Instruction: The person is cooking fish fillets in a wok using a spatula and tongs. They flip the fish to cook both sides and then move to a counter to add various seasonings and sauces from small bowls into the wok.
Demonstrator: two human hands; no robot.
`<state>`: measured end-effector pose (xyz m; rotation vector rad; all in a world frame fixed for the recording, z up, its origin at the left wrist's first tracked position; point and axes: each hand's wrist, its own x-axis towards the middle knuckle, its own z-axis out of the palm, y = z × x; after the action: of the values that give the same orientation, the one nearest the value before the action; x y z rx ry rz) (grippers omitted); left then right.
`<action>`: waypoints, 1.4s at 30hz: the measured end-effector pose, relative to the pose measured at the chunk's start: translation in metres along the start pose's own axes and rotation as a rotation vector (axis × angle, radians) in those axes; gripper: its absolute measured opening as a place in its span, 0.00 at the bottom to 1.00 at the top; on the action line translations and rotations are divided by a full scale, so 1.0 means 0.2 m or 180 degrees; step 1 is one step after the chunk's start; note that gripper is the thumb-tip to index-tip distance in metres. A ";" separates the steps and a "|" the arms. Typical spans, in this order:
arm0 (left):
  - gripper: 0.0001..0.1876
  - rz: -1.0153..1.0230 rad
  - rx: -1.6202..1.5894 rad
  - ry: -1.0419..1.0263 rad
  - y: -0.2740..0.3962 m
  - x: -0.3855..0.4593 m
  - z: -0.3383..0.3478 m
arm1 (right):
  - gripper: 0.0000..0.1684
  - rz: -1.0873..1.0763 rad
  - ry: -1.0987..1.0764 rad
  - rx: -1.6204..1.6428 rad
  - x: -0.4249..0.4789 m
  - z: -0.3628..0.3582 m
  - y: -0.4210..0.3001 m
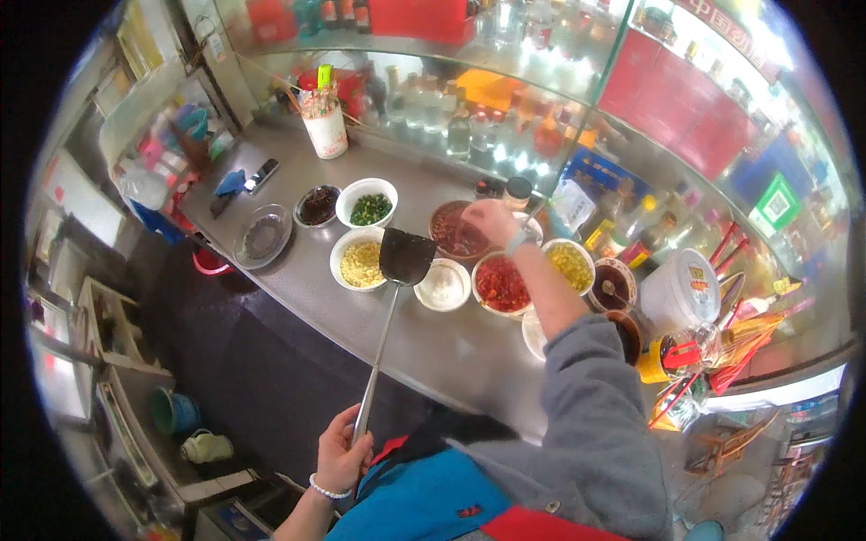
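My left hand point(344, 439) grips the long metal handle of a wok spatula point(408, 257). The spatula's dark blade hangs over the counter, overlapping the rim of a white bowl of chopped garlic-like bits point(360, 265). My right hand point(490, 222) reaches over a bowl of reddish-brown contents point(452, 233); whether its fingers pinch anything is not clear. Below my right wrist sits a bowl of chopped red chilli point(500, 287). Beside it stand a small bowl of white powder point(442, 285) and a bowl of yellowish chopped pieces point(572, 266). Chopped greens fill another white bowl point(369, 208).
A metal counter point(399, 331) carries everything. To the left lie a steel dish point(264, 237), a bowl of dark contents point(318, 205) and a phone point(262, 176). A chopstick holder point(325, 132) stands behind. Rightward are a white plastic tub point(680, 287) and several bottles. Glass shelving point(433, 61) borders the back.
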<state>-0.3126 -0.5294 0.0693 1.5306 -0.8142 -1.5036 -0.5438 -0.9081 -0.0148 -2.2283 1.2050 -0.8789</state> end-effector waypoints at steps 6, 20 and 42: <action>0.23 0.0026 0.0197 0.0022 0.03 0.09 0.04 | 0.11 -0.0219 0.0597 0.0166 0.07 -0.20 -0.11; 0.23 0.0153 0.0532 0.0182 0.09 0.20 0.11 | 0.12 0.0195 0.1291 -0.0503 -0.09 0.03 0.03; 0.24 -0.0256 -0.0182 -0.0255 0.09 0.50 0.19 | 0.10 0.0210 0.1239 0.0932 -0.18 0.01 0.03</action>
<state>-0.3403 -0.6292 0.0413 1.4843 -0.7565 -1.6423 -0.5604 -0.8800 -0.0320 -1.8265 1.2121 -1.4091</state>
